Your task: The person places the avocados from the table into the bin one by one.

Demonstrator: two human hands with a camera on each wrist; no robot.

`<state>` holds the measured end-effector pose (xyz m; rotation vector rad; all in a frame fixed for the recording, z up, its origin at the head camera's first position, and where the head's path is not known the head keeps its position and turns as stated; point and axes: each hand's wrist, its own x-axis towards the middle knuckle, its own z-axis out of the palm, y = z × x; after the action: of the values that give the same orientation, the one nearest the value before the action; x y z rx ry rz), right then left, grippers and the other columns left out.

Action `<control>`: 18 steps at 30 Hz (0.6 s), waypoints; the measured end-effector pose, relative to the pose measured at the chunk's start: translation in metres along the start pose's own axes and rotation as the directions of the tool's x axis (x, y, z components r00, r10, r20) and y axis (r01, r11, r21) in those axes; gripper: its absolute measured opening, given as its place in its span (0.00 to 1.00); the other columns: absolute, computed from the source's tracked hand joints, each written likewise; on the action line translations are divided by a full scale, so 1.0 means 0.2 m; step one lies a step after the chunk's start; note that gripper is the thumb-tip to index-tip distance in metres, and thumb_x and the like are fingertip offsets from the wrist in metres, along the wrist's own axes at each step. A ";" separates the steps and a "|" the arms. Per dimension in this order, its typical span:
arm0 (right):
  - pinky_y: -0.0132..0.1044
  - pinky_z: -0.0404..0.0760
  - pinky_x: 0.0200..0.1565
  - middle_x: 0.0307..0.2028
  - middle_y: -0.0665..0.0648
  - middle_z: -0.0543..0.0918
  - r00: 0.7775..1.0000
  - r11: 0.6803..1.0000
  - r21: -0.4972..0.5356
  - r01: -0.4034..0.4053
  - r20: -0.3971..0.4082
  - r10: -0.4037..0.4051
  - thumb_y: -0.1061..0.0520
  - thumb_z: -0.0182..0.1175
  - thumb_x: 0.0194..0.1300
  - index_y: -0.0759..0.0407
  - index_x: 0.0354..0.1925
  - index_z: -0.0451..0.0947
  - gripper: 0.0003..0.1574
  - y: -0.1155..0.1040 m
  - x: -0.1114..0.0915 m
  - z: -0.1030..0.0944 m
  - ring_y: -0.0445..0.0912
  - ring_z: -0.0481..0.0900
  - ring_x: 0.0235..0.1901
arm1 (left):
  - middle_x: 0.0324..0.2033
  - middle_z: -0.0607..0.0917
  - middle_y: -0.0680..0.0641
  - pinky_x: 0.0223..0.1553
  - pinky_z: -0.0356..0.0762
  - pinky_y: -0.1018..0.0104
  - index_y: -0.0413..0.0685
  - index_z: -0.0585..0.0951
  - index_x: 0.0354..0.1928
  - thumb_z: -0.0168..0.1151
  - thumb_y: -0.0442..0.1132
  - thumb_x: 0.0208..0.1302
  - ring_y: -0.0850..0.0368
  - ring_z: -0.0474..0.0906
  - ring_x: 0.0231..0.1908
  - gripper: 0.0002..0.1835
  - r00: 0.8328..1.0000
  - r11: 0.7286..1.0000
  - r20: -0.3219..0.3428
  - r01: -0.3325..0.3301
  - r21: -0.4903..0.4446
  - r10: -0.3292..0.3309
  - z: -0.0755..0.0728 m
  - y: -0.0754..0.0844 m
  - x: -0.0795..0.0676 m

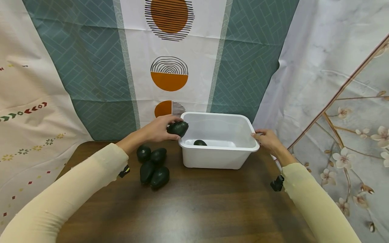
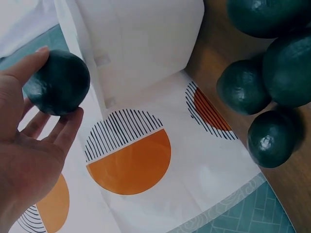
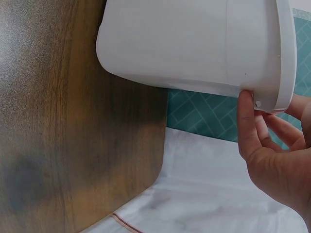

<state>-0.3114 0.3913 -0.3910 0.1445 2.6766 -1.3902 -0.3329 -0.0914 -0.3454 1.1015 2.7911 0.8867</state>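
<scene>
My left hand [image 1: 161, 129] grips a dark green avocado [image 1: 178, 128] at the left rim of a white plastic bin [image 1: 212, 158]. In the left wrist view the thumb and fingers curl round that avocado [image 2: 58, 82], beside the bin's outer wall [image 2: 141, 43]. Inside the bin lies another avocado [image 1: 200, 142], partly hidden by the front rim. With my right hand [image 1: 266, 139] I hold the bin's right rim; in the right wrist view its fingers [image 3: 249, 121] bend around the rim [image 3: 286, 58]. Several avocados [image 1: 160, 177] sit clustered on the table, left of the bin.
The brown wooden table [image 1: 194, 206] carries the bin near its back edge. Behind it hangs a patterned cloth [image 1: 94, 67] in teal and white, with a floral cloth [image 1: 343, 152] on the right and a cream cloth [image 1: 33, 135] on the left.
</scene>
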 end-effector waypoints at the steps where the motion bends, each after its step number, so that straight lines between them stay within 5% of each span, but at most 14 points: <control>1: 0.34 0.83 0.46 0.67 0.75 0.74 1.000 1.000 0.002 -0.001 0.000 0.001 0.48 0.54 0.83 0.74 0.76 0.63 0.38 0.00 0.00 0.00 0.57 0.80 0.57 | 0.64 0.80 0.42 0.62 0.80 0.47 0.48 0.75 0.72 0.79 0.47 0.62 0.43 0.78 0.59 0.38 1.000 1.000 -0.002 -0.003 -0.002 0.003 0.00 0.00 0.00; 18: 0.42 0.83 0.54 0.68 0.73 0.74 1.000 1.000 -0.008 -0.021 -0.013 0.020 0.48 0.56 0.83 0.73 0.75 0.65 0.37 0.00 0.00 0.00 0.58 0.78 0.58 | 0.66 0.80 0.45 0.63 0.79 0.46 0.50 0.75 0.73 0.79 0.46 0.63 0.44 0.77 0.63 0.38 0.999 0.997 -0.036 -0.008 -0.082 0.005 0.04 0.06 0.09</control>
<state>-0.3122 0.3923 -0.3916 0.1803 2.6832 -1.3768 -0.3376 -0.0698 -0.3425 1.0941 2.7534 1.0218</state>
